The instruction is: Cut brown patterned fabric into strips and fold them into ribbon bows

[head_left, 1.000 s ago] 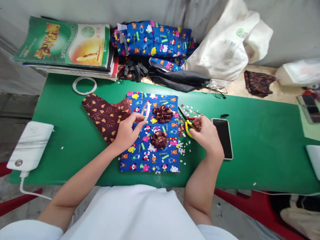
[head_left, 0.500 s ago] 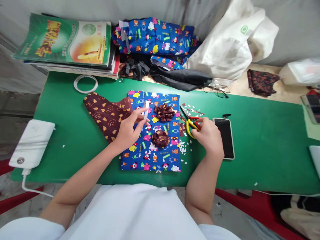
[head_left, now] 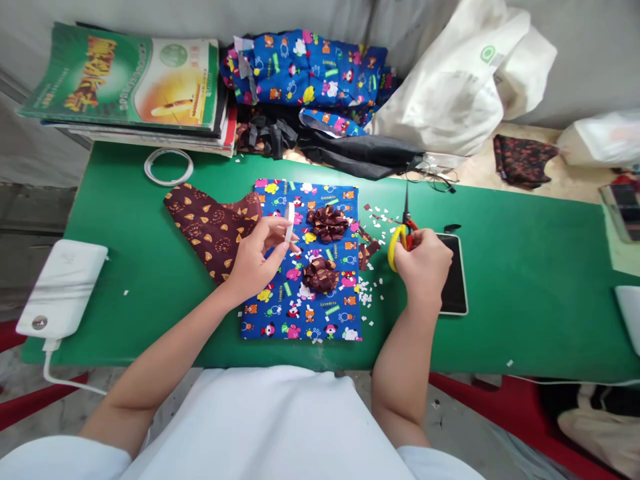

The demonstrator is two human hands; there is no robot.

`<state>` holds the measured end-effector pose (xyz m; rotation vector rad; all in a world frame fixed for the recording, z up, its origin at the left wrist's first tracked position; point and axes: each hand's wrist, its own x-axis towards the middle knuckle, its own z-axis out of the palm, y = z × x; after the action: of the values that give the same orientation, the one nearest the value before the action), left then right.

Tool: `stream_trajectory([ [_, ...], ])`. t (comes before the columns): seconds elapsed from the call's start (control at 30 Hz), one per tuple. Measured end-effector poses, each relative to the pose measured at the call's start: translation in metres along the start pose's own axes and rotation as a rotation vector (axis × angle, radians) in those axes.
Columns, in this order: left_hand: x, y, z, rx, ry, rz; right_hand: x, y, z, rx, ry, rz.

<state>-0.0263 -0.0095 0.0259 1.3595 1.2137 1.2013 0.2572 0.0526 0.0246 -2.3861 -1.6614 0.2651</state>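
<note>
Between the thumb and fingers of my left hand (head_left: 260, 250) is a narrow white strip (head_left: 290, 222), held upright over a blue cartoon-print cloth (head_left: 300, 327). My right hand (head_left: 424, 267) grips scissors (head_left: 399, 247) with yellow and red handles, blades pointing away from me. Two gathered brown fabric flowers, an upper one (head_left: 329, 223) and a lower one (head_left: 321, 275), lie on the blue cloth. A brown leaf-print cloth (head_left: 205, 227) spreads to the left, partly behind my left hand. Small white clippings (head_left: 367, 293) and brown scraps (head_left: 369, 253) lie right of the blue cloth.
A phone (head_left: 455, 287) lies beside my right hand, partly covered by it. White tape roll (head_left: 169, 167), books (head_left: 125, 80) and power bank (head_left: 63, 287) are on the left. Folded blue fabric (head_left: 310, 70), eyeglasses (head_left: 435, 175) and a white bag (head_left: 445, 87) line the back.
My right hand has lifted the scissors and moved them right, turning the blades from up-left to straight away from me. My left hand with the strip has barely shifted.
</note>
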Motion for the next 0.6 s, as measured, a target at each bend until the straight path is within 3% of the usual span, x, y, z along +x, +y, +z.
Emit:
stream_trajectory([
  [0.17, 0.0, 0.002, 0.001, -0.034, -0.016, 0.02, -0.008, -0.009, 0.002, 0.392, 0.072, -0.162],
  [0.3, 0.001, 0.0, 0.001, -0.07, -0.026, 0.088, -0.024, -0.024, 0.006, 0.52, 0.044, -0.465],
  [0.47, 0.001, -0.004, 0.001, -0.09, -0.018, 0.12, -0.042, -0.04, 0.01, 0.417, -0.018, -0.688],
  [0.6, 0.001, -0.005, 0.001, -0.081, -0.032, 0.119, -0.051, -0.048, 0.012, 0.313, 0.041, -0.8],
])
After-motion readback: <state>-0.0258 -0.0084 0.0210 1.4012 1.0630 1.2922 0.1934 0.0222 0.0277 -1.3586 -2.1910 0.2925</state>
